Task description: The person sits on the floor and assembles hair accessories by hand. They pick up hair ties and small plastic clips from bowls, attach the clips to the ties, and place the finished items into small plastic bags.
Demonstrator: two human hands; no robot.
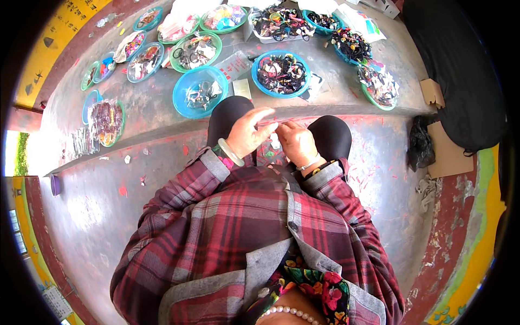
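Note:
My left hand (250,131) is held over the gap between my knees, its thumb and forefinger stretched out and apart. Close against its thumb tip is my right hand (299,143), with the fingers curled and pinched together. Whatever the right fingertips hold is too small to make out. Just ahead of my knees stand a blue basin (187,111) with some dark and pale bands in it and a second blue basin (260,86) heaped with mostly black hair ties. Small white and green scraps (275,142) show below my hands.
On the raised concrete ledge (157,111) are more basins, including a green basin (199,67) and a grey tub (265,38) of hair ties. Bagged brown items (106,120) lie at left. To the right are a black plastic bag (420,143) and cardboard (448,154).

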